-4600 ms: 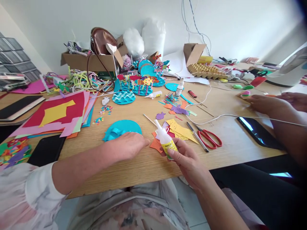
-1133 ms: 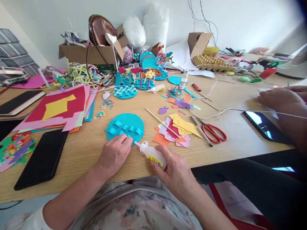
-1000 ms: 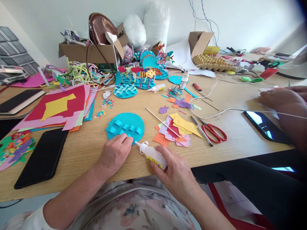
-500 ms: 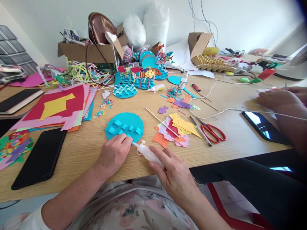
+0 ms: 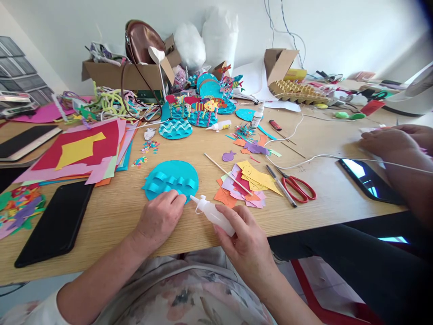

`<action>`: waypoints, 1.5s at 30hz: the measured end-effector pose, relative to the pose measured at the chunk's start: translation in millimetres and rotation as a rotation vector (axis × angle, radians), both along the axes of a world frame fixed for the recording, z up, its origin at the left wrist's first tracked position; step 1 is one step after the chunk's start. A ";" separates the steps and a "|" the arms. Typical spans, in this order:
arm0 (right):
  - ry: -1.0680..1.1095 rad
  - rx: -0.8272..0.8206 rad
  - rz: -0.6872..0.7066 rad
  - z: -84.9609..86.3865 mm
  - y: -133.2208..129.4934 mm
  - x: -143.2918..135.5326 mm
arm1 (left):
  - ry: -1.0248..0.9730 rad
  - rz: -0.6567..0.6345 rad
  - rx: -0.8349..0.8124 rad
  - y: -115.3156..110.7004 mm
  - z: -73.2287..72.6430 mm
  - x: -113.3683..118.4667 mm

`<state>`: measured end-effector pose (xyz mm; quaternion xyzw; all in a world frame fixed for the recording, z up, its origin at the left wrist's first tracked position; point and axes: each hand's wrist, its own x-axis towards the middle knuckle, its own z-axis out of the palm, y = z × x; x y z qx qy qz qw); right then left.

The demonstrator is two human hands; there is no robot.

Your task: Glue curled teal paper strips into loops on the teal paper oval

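A turquoise round disc lies on the table before me, with rows of raised, looped strips of the same colour across it. My left hand rests at the disc's near edge, fingers curled and pressed together; what they pinch, if anything, is hidden. In my right hand is a white translucent glue bottle, tilted, its uncapped nozzle pointing up and left. The nozzle tip is just right of my left fingertips and the disc's near edge.
Paper scraps with a wooden stick on them, a pen and red-handled scissors lie to the right. A phone and coloured paper sheets are left. Another person's hands are at far right, near a white cable.
The glue bottle has drawn back slightly to the right, its nozzle lifting away from my left fingertips. The disc appears slightly farther left. My left hand stays nearly in place.
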<state>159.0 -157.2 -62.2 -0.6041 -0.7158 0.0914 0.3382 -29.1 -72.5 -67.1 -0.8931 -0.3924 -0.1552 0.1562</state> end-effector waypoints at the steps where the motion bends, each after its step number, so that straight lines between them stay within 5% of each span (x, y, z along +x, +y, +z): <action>1: 0.001 0.001 -0.003 0.2 0.9 -0.4 | -0.004 0.003 0.000 -0.2 0.2 0.3; 21: 0.368 -0.045 0.069 -1.8 9.7 -2.3 | -0.021 0.036 -0.036 0.5 -0.3 0.7; 36: 0.087 0.055 0.268 2.5 10.1 -0.3 | 0.001 0.043 -0.052 -0.1 0.8 2.1; 45: 0.062 0.065 0.270 6.0 11.2 1.5 | -0.001 0.050 -0.053 -0.6 1.5 2.5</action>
